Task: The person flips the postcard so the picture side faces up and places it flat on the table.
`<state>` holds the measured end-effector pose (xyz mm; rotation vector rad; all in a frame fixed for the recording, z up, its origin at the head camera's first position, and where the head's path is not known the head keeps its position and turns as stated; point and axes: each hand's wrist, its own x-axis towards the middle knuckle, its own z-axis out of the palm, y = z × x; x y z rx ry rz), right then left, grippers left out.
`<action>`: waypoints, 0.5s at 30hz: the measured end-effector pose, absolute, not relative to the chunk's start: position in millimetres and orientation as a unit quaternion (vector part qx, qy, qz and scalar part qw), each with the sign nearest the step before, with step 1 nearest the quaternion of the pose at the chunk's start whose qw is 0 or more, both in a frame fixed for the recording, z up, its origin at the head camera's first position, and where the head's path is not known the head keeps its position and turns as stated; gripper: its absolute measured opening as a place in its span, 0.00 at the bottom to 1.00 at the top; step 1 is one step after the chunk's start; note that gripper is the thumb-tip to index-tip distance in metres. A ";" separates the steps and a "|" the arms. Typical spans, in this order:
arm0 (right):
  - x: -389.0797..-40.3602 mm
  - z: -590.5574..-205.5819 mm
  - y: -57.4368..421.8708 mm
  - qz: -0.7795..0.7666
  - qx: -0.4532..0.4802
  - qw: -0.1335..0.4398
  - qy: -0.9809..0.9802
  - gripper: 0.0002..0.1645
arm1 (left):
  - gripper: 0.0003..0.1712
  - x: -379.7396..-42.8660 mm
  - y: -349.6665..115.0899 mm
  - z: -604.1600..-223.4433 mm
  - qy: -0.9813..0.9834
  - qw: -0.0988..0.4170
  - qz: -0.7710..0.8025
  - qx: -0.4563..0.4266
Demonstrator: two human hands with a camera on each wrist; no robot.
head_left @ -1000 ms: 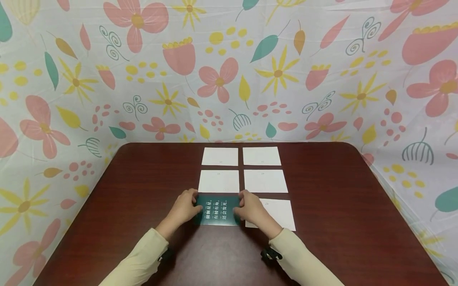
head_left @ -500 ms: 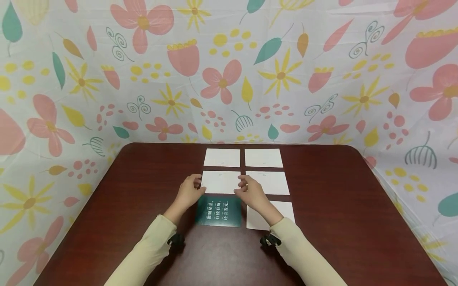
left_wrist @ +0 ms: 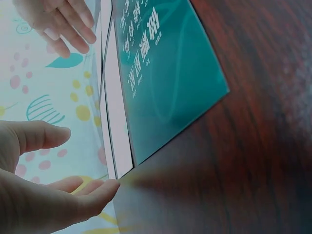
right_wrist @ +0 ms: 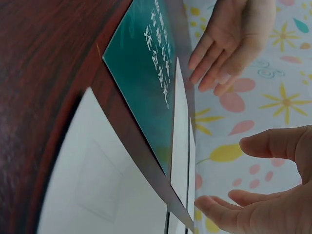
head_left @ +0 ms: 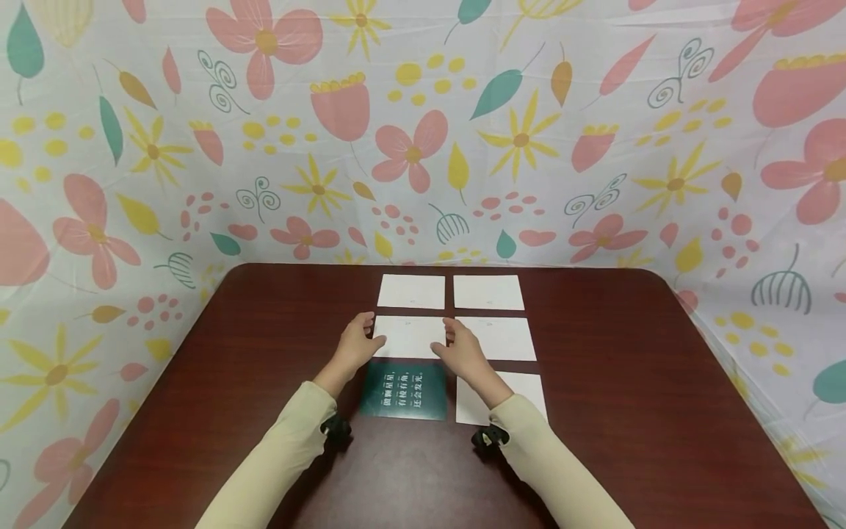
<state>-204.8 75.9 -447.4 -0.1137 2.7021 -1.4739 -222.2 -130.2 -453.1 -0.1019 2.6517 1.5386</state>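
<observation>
A white card [head_left: 408, 338] lies flat in the middle row, left column, with a hand at each side. My left hand [head_left: 353, 347] is at its left edge, thumb and fingers spread apart with nothing between them in the left wrist view. At the right edge is my right hand [head_left: 465, 351], its thumb and fingers also apart in the right wrist view. Nearer to me lies a teal card [head_left: 405, 391] with white Chinese characters, face up. The right forearm partly covers a white card [head_left: 529, 400] beside it.
White cards line the back row, one at left [head_left: 411, 292] and one at right [head_left: 487, 292]. Another white card [head_left: 499, 338] lies right of my right hand. All rest on a dark red-brown table [head_left: 628, 411], against a flowered cloth [head_left: 423, 110].
Both hands have let go of the teal card and moved forward to the white card behind it. The teal card stays in place. Over the last half second the hands moved only slightly.
</observation>
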 end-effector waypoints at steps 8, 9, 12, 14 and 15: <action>-204.4 -449.5 72.9 -0.480 -0.026 0.039 0.876 0.36 | 0.35 -226.9 -126.5 -453.9 0.861 0.052 0.505 -0.037; -204.4 -449.7 72.8 -0.479 -0.023 0.041 0.876 0.36 | 0.35 -227.3 -126.1 -454.1 0.861 0.054 0.504 -0.038; -205.1 -450.7 70.9 -0.476 -0.019 0.046 0.878 0.37 | 0.36 -227.4 -125.9 -454.5 0.862 0.058 0.502 -0.041; -205.6 -451.5 69.9 -0.478 -0.015 0.049 0.877 0.37 | 0.36 -227.4 -125.4 -454.7 0.862 0.057 0.503 -0.040; -205.8 -451.9 69.5 -0.480 -0.013 0.051 0.876 0.37 | 0.36 -227.4 -125.1 -454.9 0.861 0.057 0.503 -0.040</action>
